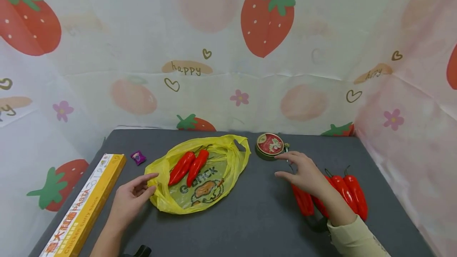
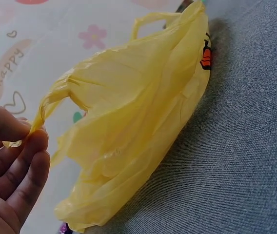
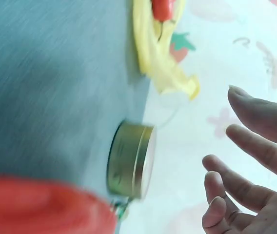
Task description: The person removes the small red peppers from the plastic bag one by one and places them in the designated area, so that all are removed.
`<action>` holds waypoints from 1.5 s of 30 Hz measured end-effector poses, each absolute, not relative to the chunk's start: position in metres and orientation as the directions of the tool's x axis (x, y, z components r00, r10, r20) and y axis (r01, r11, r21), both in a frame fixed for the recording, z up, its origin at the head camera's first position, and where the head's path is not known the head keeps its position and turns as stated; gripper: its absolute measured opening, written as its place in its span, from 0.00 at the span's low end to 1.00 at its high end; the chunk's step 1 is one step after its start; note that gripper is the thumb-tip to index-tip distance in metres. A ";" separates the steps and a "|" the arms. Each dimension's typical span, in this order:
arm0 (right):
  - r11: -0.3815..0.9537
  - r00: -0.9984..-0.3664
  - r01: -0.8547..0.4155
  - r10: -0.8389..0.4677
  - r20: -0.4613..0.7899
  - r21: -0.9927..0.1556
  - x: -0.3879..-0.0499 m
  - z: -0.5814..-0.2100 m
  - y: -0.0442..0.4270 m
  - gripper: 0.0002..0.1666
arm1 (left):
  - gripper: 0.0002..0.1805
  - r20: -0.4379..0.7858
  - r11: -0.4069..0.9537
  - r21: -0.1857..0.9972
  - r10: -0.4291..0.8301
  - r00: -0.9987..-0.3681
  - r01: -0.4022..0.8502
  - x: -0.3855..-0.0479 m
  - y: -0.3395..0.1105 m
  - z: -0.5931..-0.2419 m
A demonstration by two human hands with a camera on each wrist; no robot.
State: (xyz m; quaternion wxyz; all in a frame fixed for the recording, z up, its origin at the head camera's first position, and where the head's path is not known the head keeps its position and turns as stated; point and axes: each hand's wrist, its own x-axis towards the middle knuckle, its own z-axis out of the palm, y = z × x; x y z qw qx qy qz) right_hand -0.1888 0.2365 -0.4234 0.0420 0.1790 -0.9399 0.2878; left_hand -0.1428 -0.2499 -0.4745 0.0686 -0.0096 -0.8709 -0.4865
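Observation:
A yellow plastic bag point(image 1: 235, 173) lies spread on the dark table with its mouth facing up. Two red chili peppers point(image 1: 182, 167) rest inside it. My left hand point(image 1: 130, 199) is at the bag's left edge; in the left wrist view its thumb and fingers pinch the yellow plastic bag point(image 2: 124, 97) by a handle. Over the right side, my right hand point(image 1: 303, 173) hovers with fingers spread and holds nothing. Below and beside it lie several red chili peppers point(image 1: 355, 195), partly hidden by the forearm. Just left of its fingertips stands a round tin point(image 1: 270, 145) with a red lid.
A long yellow-and-white pasta box point(image 1: 83, 205) runs along the table's left edge. A small purple wrapped candy point(image 1: 138, 157) lies between box and bag. Behind the table hangs a strawberry-print cloth point(image 1: 228, 50). A black object point(image 1: 143, 250) shows at the bottom edge.

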 end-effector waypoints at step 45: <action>0.522 -0.877 -0.232 -0.478 -0.056 -0.821 -0.264 -0.420 0.040 0.30 | 0.18 0.150 0.511 0.852 -0.036 -0.988 0.111 -0.143 -0.256 -0.478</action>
